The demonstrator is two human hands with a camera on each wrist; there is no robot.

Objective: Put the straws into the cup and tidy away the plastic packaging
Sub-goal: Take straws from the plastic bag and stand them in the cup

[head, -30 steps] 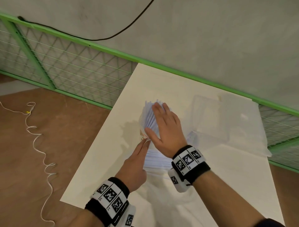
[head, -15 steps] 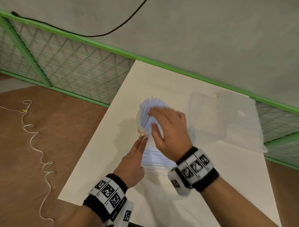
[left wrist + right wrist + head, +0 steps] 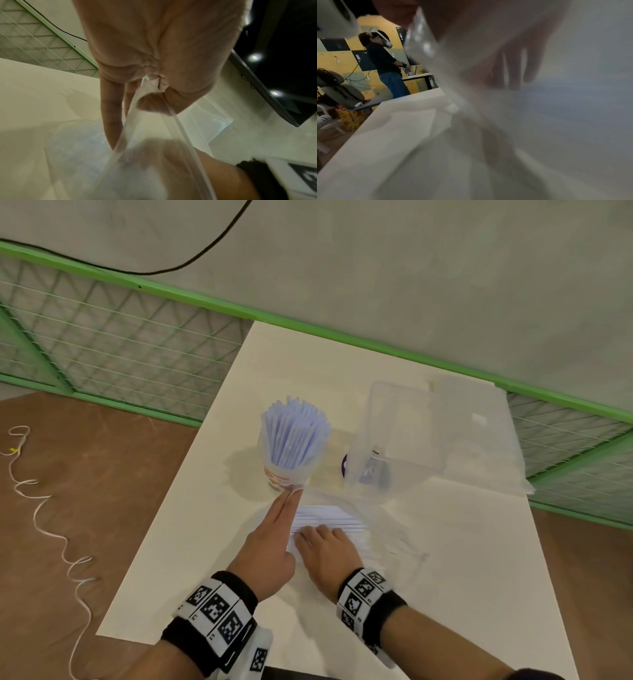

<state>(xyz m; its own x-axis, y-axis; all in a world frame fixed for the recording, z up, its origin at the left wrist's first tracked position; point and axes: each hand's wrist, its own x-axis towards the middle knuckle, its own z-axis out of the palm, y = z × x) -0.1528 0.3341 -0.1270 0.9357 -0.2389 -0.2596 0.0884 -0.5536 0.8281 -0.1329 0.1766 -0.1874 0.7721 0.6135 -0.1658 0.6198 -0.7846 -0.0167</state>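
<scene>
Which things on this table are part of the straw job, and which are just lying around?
Part of the job:
- cup, already full of upright straws
- loose straws lying inside the plastic bag
- left hand pinching the bag's edge
- right hand inside the bag

Lying about:
- clear plastic box
- white cord on the floor
- black cable on the wall

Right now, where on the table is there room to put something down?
Bare table lies left of the cup, and near the right edge past the plastic packaging. The middle is crowded: cup, clear box, straws and both hands.
</scene>
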